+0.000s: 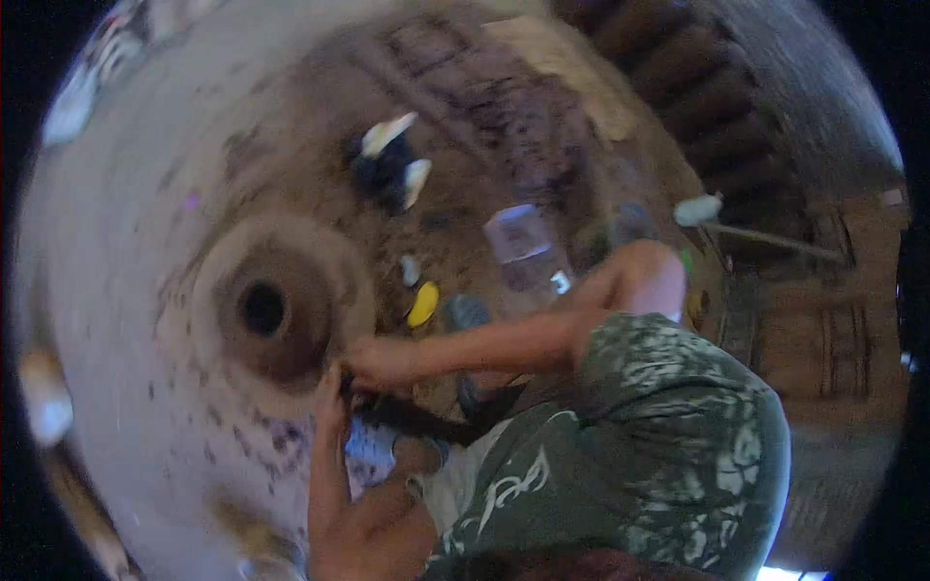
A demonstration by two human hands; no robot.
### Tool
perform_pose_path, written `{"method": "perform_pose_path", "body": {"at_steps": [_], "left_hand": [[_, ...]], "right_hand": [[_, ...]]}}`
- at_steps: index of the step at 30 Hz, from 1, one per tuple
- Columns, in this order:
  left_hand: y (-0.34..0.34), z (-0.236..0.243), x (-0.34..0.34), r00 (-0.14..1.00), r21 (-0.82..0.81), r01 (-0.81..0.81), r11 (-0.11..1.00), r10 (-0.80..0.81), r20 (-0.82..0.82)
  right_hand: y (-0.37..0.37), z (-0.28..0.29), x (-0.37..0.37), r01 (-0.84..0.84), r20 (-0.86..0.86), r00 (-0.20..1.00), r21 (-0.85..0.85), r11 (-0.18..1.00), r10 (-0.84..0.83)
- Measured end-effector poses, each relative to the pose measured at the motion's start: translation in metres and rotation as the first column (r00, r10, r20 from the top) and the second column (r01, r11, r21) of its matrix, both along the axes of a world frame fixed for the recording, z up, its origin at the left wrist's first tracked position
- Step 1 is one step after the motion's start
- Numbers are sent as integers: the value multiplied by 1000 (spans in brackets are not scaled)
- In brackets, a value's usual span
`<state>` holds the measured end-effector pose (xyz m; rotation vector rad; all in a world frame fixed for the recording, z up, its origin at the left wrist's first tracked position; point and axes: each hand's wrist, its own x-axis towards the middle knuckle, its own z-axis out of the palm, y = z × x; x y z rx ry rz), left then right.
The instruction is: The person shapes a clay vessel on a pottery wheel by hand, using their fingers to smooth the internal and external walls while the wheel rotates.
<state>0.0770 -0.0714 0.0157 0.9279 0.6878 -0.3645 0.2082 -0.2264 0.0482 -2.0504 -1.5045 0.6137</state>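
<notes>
Your left hand (332, 389) and right hand (376, 359) come close together at the near-right rim of the round clay-coloured form (308, 336), but blur means you cannot tell whether they touch it or what their fingers grip. That form, with its dark central opening, sits left of the earthen floor's middle; to its right lie a yellow oval piece (423, 304) and, farther off, a pale square box (518, 233).
</notes>
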Motion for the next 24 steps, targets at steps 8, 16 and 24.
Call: {"method": "perform_pose_path", "body": {"at_steps": [8,16,24], "left_hand": [[4,15,0,984,253,167,953,-179,23],[15,-9,-2,988,-32,-56,998,60,141],[17,21,-5,963,-1,245,970,-243,113]], "right_hand": [[-5,63,3,-40,-313,948,-313,949,-63],[5,39,-26,234,-58,971,3,972,-234],[9,32,8,-95,-205,976,-132,987,67]]}}
